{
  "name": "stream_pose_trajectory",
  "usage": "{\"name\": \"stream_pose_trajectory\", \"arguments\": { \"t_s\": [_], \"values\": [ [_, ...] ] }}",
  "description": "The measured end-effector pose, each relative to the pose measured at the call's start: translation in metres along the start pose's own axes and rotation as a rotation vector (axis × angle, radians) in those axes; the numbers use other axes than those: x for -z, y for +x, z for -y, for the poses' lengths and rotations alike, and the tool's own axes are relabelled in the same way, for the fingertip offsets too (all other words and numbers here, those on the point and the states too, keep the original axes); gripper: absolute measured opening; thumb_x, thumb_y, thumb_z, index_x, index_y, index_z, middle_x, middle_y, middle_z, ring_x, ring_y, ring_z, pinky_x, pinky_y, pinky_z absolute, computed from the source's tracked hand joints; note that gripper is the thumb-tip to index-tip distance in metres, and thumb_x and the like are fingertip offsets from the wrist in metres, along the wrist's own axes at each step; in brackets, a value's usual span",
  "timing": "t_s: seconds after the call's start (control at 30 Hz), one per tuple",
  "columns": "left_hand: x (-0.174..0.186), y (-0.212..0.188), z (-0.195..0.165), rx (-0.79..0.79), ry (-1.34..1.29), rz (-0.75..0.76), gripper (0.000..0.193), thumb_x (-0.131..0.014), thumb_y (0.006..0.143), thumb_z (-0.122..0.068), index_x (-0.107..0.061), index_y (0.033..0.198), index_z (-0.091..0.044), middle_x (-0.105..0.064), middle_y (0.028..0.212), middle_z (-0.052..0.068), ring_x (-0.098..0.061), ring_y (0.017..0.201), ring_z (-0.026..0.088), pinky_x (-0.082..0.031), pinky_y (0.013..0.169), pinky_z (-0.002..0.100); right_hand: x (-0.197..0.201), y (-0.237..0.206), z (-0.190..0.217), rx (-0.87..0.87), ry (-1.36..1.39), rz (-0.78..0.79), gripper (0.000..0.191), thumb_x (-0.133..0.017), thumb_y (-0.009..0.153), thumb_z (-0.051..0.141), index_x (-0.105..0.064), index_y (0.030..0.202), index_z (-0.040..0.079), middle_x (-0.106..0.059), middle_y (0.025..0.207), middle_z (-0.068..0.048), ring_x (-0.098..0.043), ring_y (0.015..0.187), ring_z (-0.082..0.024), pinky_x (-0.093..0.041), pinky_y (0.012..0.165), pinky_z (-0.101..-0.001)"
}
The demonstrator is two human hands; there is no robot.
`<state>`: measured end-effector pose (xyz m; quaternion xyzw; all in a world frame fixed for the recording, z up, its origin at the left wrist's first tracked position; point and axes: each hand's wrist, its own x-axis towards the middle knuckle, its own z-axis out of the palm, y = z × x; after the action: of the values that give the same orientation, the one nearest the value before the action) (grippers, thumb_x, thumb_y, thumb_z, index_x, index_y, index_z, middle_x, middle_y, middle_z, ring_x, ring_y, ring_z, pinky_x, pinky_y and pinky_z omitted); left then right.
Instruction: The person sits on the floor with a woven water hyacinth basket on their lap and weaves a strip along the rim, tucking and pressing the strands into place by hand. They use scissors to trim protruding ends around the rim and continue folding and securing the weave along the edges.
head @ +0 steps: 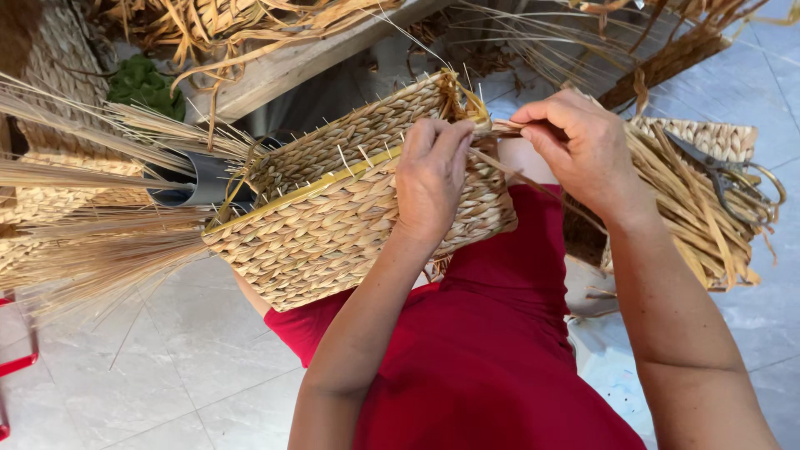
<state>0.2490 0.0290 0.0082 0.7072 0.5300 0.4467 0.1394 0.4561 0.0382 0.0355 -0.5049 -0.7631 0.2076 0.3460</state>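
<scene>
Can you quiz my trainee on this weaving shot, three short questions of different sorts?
1. True or false: the left hand rests on the woven basket.
2. What does the right hand pinch at the basket's corner: A a dried straw strand, B scissors, C a green cloth?
3. What lies on the straw bundle to the person's right?

Key: 1 true. 2 A. 3 scissors.

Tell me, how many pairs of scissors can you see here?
1: the scissors lie on the bundle of straw strips at the right, beside the right hand. More could be hidden under the straw.
</scene>
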Motion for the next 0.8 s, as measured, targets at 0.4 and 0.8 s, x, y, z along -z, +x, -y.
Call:
{"name": "stream_pose_trajectory", "arguments": {
  "t_s": [0.4, 0.8],
  "values": [
    [-0.001, -0.024, 0.017, -0.096, -0.128, 0.014, 0.028, -0.075, 0.086, 0.008, -0.063, 0.105, -0.009, -0.066, 0.136, 0.007, -0.066, 0.120, 0.027, -0.056, 0.103, 0.036, -0.014, 0.012, -0.002, -0.030, 0.151, 0.052, 0.012, -0.077, 0.100, 0.011, -0.074, 0.109, 0.005, -0.066, 0.095, -0.005, -0.066, 0.079, -0.012, -0.051, 0.069, -0.0264],
    [-0.002, -0.025, 0.018, -0.079, -0.150, 0.055, 0.026, -0.073, 0.085, 0.007, -0.061, 0.104, -0.007, -0.062, 0.145, 0.008, -0.065, 0.116, 0.028, -0.056, 0.102, 0.035, -0.026, 0.020, 0.007, 0.038, -0.026, 0.090, 0.020, -0.082, 0.091, 0.014, -0.078, 0.110, 0.008, -0.066, 0.089, -0.006, -0.066, 0.081, -0.022, -0.053, 0.070, -0.0334]
  ]
}}
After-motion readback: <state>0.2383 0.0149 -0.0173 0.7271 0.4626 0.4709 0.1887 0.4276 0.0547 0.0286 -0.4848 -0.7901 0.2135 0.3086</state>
